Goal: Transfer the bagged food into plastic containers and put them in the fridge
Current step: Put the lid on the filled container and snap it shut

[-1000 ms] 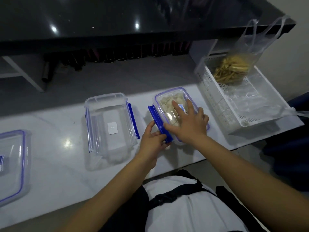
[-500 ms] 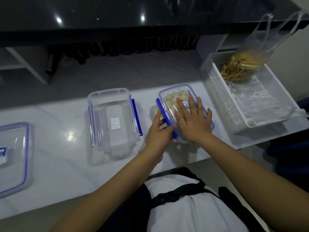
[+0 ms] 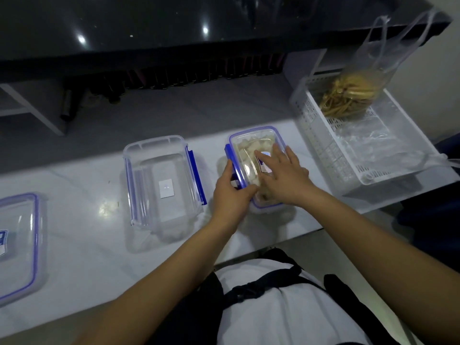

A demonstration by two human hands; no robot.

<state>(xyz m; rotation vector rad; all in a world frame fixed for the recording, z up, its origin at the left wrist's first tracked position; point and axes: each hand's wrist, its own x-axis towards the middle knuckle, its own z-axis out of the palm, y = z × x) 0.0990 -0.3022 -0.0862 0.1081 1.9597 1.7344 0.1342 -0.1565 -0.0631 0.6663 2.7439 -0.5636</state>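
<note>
A clear plastic container [image 3: 251, 143] with pale food pieces and a blue-rimmed lid sits on the white counter. My right hand [image 3: 283, 178] lies flat on the lid with straight fingers. My left hand [image 3: 230, 192] presses the blue side latch [image 3: 230, 155] against the container's left wall, thumb by the lid edge. An empty open container [image 3: 161, 185] with blue latches stands to the left. A separate lid [image 3: 17, 242] lies at the far left. A clear bag of yellow strips [image 3: 348, 95] leans in the white basket [image 3: 321, 135].
The basket at the right also holds crumpled empty plastic bags [image 3: 371, 143]. A dark glossy shelf [image 3: 174, 28] overhangs the back, with dark items beneath it. The counter's front edge runs close to my body.
The blue latch, sticking out a second ago, now lies folded down against the container's side under my left hand. My right hand stays flat on the lid.
</note>
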